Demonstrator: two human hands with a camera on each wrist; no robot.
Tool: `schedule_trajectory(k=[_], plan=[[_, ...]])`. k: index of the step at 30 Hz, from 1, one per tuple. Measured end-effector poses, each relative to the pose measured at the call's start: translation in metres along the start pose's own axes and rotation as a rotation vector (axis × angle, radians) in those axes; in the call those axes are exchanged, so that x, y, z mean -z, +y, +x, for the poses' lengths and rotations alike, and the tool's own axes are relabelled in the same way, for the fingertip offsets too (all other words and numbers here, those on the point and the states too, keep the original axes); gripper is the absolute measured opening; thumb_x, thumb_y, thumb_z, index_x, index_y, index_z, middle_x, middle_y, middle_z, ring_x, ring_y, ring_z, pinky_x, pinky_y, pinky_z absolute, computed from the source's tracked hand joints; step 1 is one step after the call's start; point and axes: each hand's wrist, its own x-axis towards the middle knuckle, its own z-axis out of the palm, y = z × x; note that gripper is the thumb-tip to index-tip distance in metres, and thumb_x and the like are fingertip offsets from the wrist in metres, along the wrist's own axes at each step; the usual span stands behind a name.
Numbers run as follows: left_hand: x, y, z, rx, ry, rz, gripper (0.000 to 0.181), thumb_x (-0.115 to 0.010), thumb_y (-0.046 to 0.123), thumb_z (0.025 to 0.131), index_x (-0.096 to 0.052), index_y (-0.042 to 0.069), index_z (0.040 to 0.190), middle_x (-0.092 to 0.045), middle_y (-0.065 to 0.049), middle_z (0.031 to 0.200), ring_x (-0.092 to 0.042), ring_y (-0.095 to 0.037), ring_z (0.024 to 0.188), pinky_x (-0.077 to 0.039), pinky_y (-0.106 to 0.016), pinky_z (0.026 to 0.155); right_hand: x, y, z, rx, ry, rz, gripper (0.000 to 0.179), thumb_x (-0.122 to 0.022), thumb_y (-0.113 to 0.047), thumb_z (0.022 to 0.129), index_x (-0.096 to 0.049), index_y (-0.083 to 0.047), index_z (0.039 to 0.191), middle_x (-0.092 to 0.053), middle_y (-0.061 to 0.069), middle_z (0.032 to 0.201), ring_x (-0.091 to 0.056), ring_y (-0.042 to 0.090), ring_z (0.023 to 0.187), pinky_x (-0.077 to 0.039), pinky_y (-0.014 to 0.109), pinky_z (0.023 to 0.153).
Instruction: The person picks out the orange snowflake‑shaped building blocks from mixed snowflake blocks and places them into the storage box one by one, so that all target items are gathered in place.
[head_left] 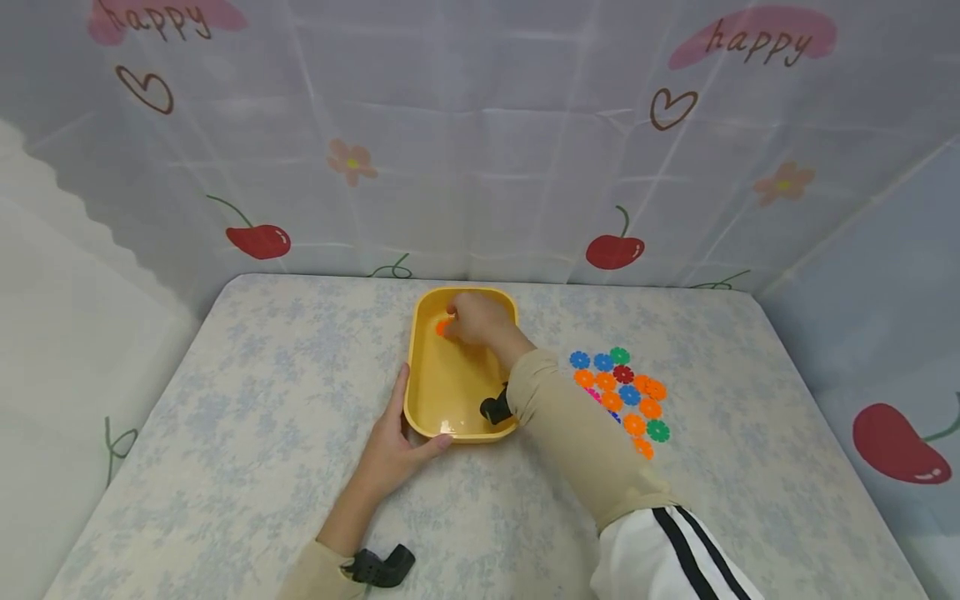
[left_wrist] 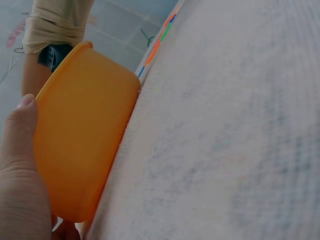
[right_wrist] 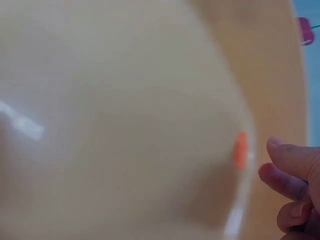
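Observation:
A yellow plastic tray (head_left: pixel 453 383) with raised walls stands on the table. My left hand (head_left: pixel 390 454) holds its near left corner, thumb at the front rim and fingers along the left side. In the left wrist view that thumb (left_wrist: pixel 20 135) lies against the tray's wall (left_wrist: pixel 90 130). Inside the tray's far end, my right hand (head_left: pixel 480 319) is beside an orange notched disc (head_left: pixel 442 327). The right wrist view shows this disc (right_wrist: pixel 241 151) nearly edge-on, apart from the fingertips. Thumb and index finger (right_wrist: pixel 282 182) are a little apart with nothing between them.
Several notched plastic discs (head_left: pixel 630 394) in orange, blue, green, red and pink lie on the table (head_left: pixel 750 467) right of the tray, partly hidden by the right sleeve. A patterned curtain (head_left: pixel 465 167) hangs behind the table's far edge.

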Motion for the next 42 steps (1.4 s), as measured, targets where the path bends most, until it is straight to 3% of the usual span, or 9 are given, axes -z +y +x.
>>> schedule_trajectory(k=[4, 8, 13, 18, 21, 24, 31, 35, 42], plan=[[-0.001, -0.002, 0.0, 0.0, -0.001, -0.007, 0.118, -0.083, 0.039, 0.08, 0.002, 0.029, 0.161, -0.01, 0.008, 0.167, -0.024, -0.016, 0.151, -0.026, -0.043, 0.119, 0.027, -0.002, -0.012, 0.037, 0.002, -0.003, 0.043, -0.065, -0.033, 0.097, -0.062, -0.013, 0.134, -0.067, 0.004, 0.124, -0.064, 0.019, 0.105, -0.053, 0.035, 0.092], [-0.001, -0.003, 0.001, -0.012, -0.009, -0.021, 0.118, -0.083, 0.037, 0.081, 0.003, 0.028, 0.161, -0.009, 0.008, 0.167, -0.023, -0.016, 0.152, -0.027, -0.036, 0.119, 0.058, 0.006, -0.033, 0.067, 0.024, 0.037, 0.041, -0.064, -0.033, 0.097, -0.062, -0.016, 0.134, -0.066, 0.003, 0.117, -0.062, 0.02, 0.1, -0.053, 0.037, 0.088], [-0.001, -0.003, 0.0, -0.032, -0.011, -0.025, 0.117, -0.082, 0.033, 0.082, 0.003, 0.027, 0.161, -0.01, 0.004, 0.167, -0.024, -0.019, 0.152, -0.027, -0.027, 0.118, 0.084, 0.033, -0.063, 0.091, 0.096, 0.104, 0.037, -0.065, -0.032, 0.097, -0.063, -0.02, 0.132, -0.067, 0.002, 0.112, -0.06, 0.022, 0.101, -0.053, 0.039, 0.088], [-0.001, -0.002, 0.001, -0.034, -0.013, -0.047, 0.116, -0.082, 0.03, 0.082, 0.003, 0.027, 0.161, -0.009, 0.003, 0.168, -0.023, -0.02, 0.152, -0.028, -0.034, 0.118, 0.092, 0.069, -0.093, 0.029, 0.137, 0.139, 0.036, -0.066, -0.033, 0.096, -0.063, -0.023, 0.131, -0.066, 0.0, 0.109, -0.059, 0.021, 0.091, -0.055, 0.036, 0.079], [-0.001, -0.003, 0.001, -0.038, -0.021, -0.078, 0.116, -0.082, 0.027, 0.083, 0.003, 0.027, 0.161, -0.009, 0.004, 0.168, -0.024, -0.02, 0.152, -0.028, -0.037, 0.118, 0.088, 0.091, -0.109, -0.023, 0.121, 0.128, 0.036, -0.066, -0.033, 0.096, -0.063, -0.024, 0.131, -0.065, 0.001, 0.109, -0.056, 0.022, 0.076, -0.053, 0.033, 0.068], [-0.002, -0.003, 0.001, -0.039, -0.027, -0.091, 0.116, -0.082, 0.026, 0.083, 0.003, 0.027, 0.161, -0.009, 0.004, 0.167, -0.024, -0.021, 0.152, -0.029, -0.03, 0.118, 0.078, 0.111, -0.122, -0.06, 0.074, 0.112, 0.038, -0.065, -0.032, 0.097, -0.061, -0.022, 0.133, -0.065, 0.002, 0.11, -0.051, 0.023, 0.063, -0.052, 0.03, 0.061], [-0.003, -0.002, 0.001, -0.037, -0.023, -0.091, 0.117, -0.083, 0.027, 0.082, 0.004, 0.026, 0.161, -0.008, 0.004, 0.168, -0.024, -0.02, 0.151, -0.028, -0.015, 0.114, 0.043, 0.153, -0.145, -0.113, -0.009, 0.112, 0.037, -0.066, -0.029, 0.097, -0.063, -0.015, 0.131, -0.065, 0.003, 0.105, -0.057, 0.019, 0.077, -0.054, 0.032, 0.072], [-0.003, -0.002, 0.001, -0.034, -0.027, -0.082, 0.117, -0.082, 0.028, 0.083, 0.004, 0.026, 0.161, -0.007, 0.004, 0.168, -0.023, -0.021, 0.152, -0.028, -0.027, 0.118, 0.026, 0.166, -0.155, -0.142, 0.032, 0.061, 0.037, -0.069, -0.035, 0.094, -0.069, -0.011, 0.122, -0.066, 0.006, 0.109, -0.061, 0.022, 0.093, -0.055, 0.043, 0.084], [-0.003, -0.002, 0.001, -0.037, -0.025, -0.075, 0.117, -0.082, 0.029, 0.082, 0.004, 0.025, 0.161, -0.008, 0.004, 0.168, -0.023, -0.021, 0.152, -0.027, -0.045, 0.118, 0.011, 0.17, -0.162, -0.182, 0.081, -0.013, 0.044, -0.075, -0.047, 0.086, -0.071, -0.01, 0.11, -0.066, 0.008, 0.108, -0.062, 0.024, 0.092, -0.055, 0.045, 0.081]])
